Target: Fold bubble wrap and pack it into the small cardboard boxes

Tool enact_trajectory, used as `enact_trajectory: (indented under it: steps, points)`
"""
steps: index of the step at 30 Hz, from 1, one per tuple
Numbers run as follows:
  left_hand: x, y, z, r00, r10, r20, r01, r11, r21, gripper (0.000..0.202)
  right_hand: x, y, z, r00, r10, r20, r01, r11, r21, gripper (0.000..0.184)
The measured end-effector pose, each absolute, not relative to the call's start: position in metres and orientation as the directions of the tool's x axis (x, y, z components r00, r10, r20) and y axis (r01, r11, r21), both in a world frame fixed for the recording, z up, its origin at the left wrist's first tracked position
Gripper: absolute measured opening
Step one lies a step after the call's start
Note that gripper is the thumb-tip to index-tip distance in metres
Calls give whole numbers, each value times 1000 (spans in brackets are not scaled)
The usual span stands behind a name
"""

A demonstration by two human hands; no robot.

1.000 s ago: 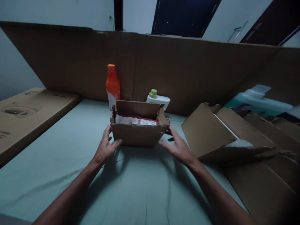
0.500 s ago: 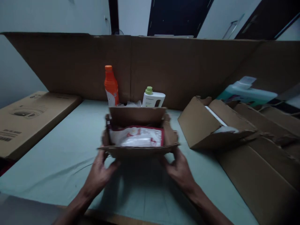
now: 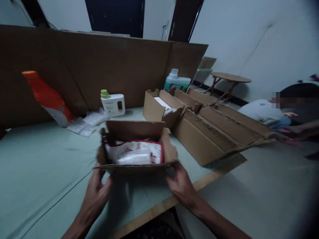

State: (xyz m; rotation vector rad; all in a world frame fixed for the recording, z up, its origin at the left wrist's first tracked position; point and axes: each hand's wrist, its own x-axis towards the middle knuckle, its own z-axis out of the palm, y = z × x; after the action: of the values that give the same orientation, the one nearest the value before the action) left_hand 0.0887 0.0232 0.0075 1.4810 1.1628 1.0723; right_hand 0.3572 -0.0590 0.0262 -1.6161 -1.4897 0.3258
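Observation:
A small open cardboard box (image 3: 136,131) is held up over the near edge of the green-covered surface (image 3: 37,166). Inside it lies a white and red packet (image 3: 134,153). My left hand (image 3: 96,194) grips the box's lower left corner from beneath. My right hand (image 3: 181,186) grips its lower right corner, fingers curled under the front wall. Behind the box stand an orange bottle (image 3: 47,98) and a white jug with a green cap (image 3: 113,103), with clear plastic bags (image 3: 86,121) between them.
Long opened cardboard boxes (image 3: 206,129) lie to the right, a teal and white jug (image 3: 176,81) behind them. A tall cardboard wall (image 3: 99,66) backs the surface. A round wooden table (image 3: 230,79) stands far right, and a person (image 3: 274,111) is low on the floor there.
I have lifted the small box off the surface and drawn it toward me. The view has swung to the right, bringing the long boxes, the round table and the person into sight.

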Motion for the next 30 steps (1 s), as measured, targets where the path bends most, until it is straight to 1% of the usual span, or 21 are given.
enact_trajectory:
  steps: [2, 4, 5, 7, 9, 11, 13, 16, 20, 23, 26, 30]
  points:
    - [131, 33, 7, 360, 924, 132, 165, -202, 965, 51, 387, -99, 14, 423, 829, 367, 712, -53, -700, 33]
    - [175, 43, 9, 523, 834, 177, 132, -285, 949, 46, 409, -133, -1, 581, 717, 386, 704, -203, -681, 35]
    - [196, 49, 9, 589, 783, 201, 101, -318, 943, 45, 416, -147, -8, 641, 659, 393, 682, -253, -686, 39]
    - [233, 58, 9, 654, 720, 232, 54, -351, 935, 49, 422, -167, -25, 722, 566, 398, 627, -291, -723, 48]
    - [263, 62, 5, 613, 756, 229, 67, -338, 939, 56, 421, -181, -43, 746, 550, 375, 586, -276, -762, 58]
    - [281, 59, -3, 525, 823, 217, 98, -311, 945, 64, 416, -188, -61, 725, 600, 338, 571, -248, -783, 62]
    - [289, 50, -16, 496, 836, 236, 83, -315, 945, 72, 414, -192, -75, 690, 651, 316, 574, -226, -787, 61]
    - [292, 35, -35, 557, 788, 263, 63, -356, 932, 83, 415, -188, -86, 659, 674, 335, 595, -193, -780, 59]
    - [300, 34, -51, 687, 695, 213, 163, -433, 887, 90, 417, -170, -81, 569, 726, 385, 651, -112, -751, 54]
    - [308, 45, -55, 759, 624, 186, 234, -529, 816, 94, 416, -155, -76, 492, 769, 409, 706, -77, -704, 48]
    - [308, 52, -56, 787, 596, 157, 317, -610, 726, 92, 418, -147, -78, 431, 783, 449, 765, -53, -642, 44]
    - [292, 40, -49, 805, 578, 133, 361, -655, 664, 76, 427, -147, -89, 342, 795, 501, 843, -24, -538, 44]
